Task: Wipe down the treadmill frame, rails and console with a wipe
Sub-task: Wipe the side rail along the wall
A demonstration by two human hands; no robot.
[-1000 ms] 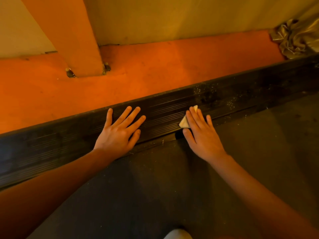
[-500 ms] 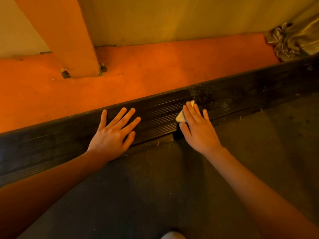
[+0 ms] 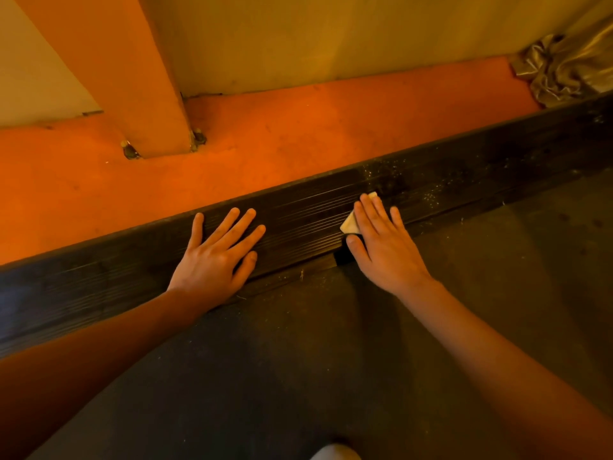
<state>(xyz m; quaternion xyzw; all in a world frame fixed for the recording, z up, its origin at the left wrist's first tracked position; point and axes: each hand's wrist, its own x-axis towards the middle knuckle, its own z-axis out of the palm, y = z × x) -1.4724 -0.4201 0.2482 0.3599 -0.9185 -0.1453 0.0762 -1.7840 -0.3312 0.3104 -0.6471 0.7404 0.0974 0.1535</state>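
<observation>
Right fingers: the fingers point(image 3: 368, 214) of the right hand point(image 3: 384, 250) lie straight and close together, pressed flat on the wipe, with the thumb angled out to the left.
Wipe: the pale wipe point(image 3: 350, 224) is pinned under those fingers against the rail. One corner shows past the fingertips and a wider flap shows between the index finger and thumb.
Left fingers: the fingers point(image 3: 232, 227) of the left hand point(image 3: 212, 260) are straight and spread apart. They rest bare on the rail and hold nothing.
Hands: both lie palm-down, well apart from each other, with the forearms reaching in from the lower edge.
Rail: the black ribbed rail point(image 3: 298, 217) runs diagonally from lower left to upper right under both hands.
Dust: pale specks point(image 3: 431, 190) dot the rail just right of the wipe.
Belt: the dark treadmill belt point(image 3: 298, 360) lies on the near side of the rail.
Floor: the orange floor point(image 3: 298, 127) lies beyond the rail.
Post: an orange post point(image 3: 132, 78) stands on the floor, with a bolt point(image 3: 130, 151) at its foot on either side.
Wall: a yellowish wall point(image 3: 331, 34) stands behind the post.
Crumpled sheet: a shiny crumpled sheet point(image 3: 570, 68) sits at upper right, by the far end of the rail.
Shoe: a white shoe tip point(image 3: 335, 453) shows at the bottom edge.
</observation>
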